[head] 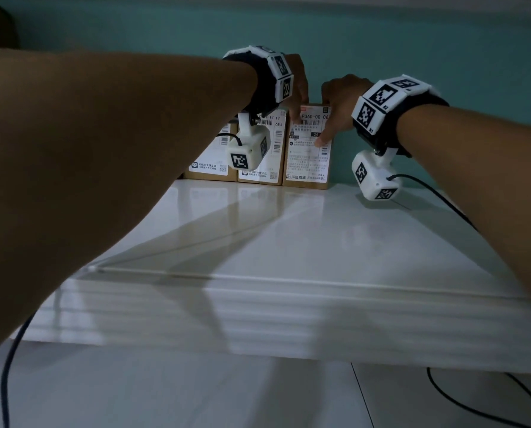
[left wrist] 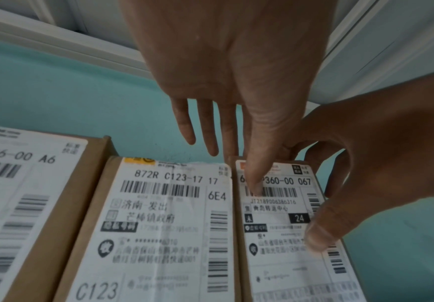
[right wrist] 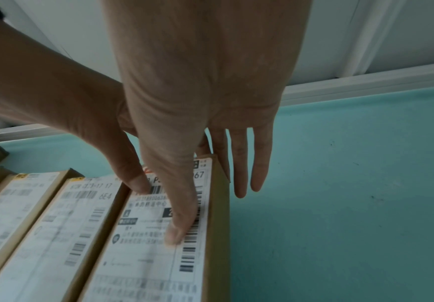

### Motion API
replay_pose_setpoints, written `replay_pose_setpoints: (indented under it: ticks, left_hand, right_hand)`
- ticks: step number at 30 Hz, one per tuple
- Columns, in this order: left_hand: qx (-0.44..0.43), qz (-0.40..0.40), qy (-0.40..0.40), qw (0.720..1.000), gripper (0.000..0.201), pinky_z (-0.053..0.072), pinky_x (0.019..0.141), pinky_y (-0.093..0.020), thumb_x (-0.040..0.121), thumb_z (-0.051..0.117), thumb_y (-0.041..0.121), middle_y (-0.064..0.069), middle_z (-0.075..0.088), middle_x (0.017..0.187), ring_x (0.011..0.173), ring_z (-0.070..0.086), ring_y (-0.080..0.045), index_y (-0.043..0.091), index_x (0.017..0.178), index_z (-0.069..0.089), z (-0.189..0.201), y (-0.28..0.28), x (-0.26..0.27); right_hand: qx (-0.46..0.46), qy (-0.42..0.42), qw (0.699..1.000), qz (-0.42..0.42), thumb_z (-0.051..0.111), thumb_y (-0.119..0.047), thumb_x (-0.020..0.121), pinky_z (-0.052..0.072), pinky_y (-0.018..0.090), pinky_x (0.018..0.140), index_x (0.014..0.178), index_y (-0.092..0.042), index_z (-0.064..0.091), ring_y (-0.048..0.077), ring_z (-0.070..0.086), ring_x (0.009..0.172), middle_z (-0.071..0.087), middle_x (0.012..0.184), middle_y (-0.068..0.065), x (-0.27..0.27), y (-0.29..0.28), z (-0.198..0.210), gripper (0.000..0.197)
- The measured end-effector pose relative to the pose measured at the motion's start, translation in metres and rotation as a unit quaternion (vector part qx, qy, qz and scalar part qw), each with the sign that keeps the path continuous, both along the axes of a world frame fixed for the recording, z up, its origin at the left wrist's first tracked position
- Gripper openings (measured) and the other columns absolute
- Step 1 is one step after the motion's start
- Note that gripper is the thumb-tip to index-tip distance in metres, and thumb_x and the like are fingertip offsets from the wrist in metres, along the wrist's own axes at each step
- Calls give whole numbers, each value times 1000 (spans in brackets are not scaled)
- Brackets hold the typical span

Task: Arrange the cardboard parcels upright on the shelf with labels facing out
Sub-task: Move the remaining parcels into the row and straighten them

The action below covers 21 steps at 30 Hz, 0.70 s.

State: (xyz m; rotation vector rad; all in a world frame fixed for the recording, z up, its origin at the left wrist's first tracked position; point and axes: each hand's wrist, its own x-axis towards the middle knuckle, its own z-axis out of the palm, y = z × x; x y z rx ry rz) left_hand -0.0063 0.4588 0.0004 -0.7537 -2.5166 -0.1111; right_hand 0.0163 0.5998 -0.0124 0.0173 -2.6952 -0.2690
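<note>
Three labelled cardboard parcels [head: 307, 156] are stood upright, side by side, at the back of the white shelf [head: 288, 236].

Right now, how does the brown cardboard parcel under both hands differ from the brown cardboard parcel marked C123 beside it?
The right-end cardboard parcel reads P360-00 067; the middle C123 cardboard parcel reads 872R C123-17.
Left hand and right hand grip the right-end parcel; the C123 parcel stands untouched.
Both stand upright on the white shelf, white labels facing out.

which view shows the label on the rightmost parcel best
The left wrist view: the rightmost parcel's label faces the camera, print sharp. The right wrist view shows it slanted, partly under a thumb. The head view shows it small and dim.
</note>
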Motion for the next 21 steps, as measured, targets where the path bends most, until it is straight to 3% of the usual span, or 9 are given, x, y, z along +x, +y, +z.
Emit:
replay_pose_setpoints:
  ticks: [6, 11, 13, 16, 18, 21]
  left_hand:
    - [-1, 5, -21, 1000, 46, 47, 98, -31, 80, 75, 33, 0, 66, 122, 111, 62, -19, 19, 122, 65, 2, -1, 3]
    - [6, 22, -45, 999, 53, 45, 101, -33, 74, 79, 35, 1, 64, 122, 114, 59, -18, 21, 122, 62, 13, -6, 11]
    - [3, 29, -34, 999, 60, 42, 104, -35, 75, 78, 40, 2, 59, 128, 120, 55, -18, 22, 128, 56, 22, -10, 13]
    - [-8, 50, -15, 999, 60, 40, 105, -35, 79, 74, 41, -1, 54, 136, 124, 51, -22, 21, 132, 54, 35, -25, 18]
    - [-25, 70, -12, 997, 57, 40, 106, -37, 81, 72, 39, -3, 53, 137, 124, 52, -24, 20, 132, 55, 41, -38, 17]
    - [-61, 108, -17, 992, 56, 39, 108, -40, 83, 70, 38, -5, 51, 140, 125, 51, -26, 20, 134, 53, 38, -55, 8]
  right_hand:
    - [-1, 2, 1000, 13, 83, -48, 67, 45, 32, 72, 118, -1, 55, 33, 63, 100, 65, 111, 16, -1, 4, -1, 75]
    - [36, -19, 999, -3, 80, -58, 64, 45, 30, 65, 112, -3, 59, 30, 64, 92, 66, 105, 14, 5, -3, 11, 75]
    - [47, -30, 998, -12, 76, -66, 63, 52, 33, 71, 110, -4, 62, 29, 65, 92, 67, 104, 12, 7, -6, 19, 79]
    - [45, -27, 999, -8, 72, -73, 61, 52, 40, 90, 124, -8, 59, 31, 60, 110, 62, 124, 12, 11, -11, 30, 91]
    - [23, -19, 1000, 9, 72, -70, 64, 47, 41, 98, 134, -13, 52, 30, 53, 122, 53, 138, 9, 14, -14, 35, 93]
    - [11, -18, 999, 44, 73, -63, 70, 44, 36, 102, 138, -14, 50, 28, 51, 126, 51, 142, 7, 16, -23, 33, 87]
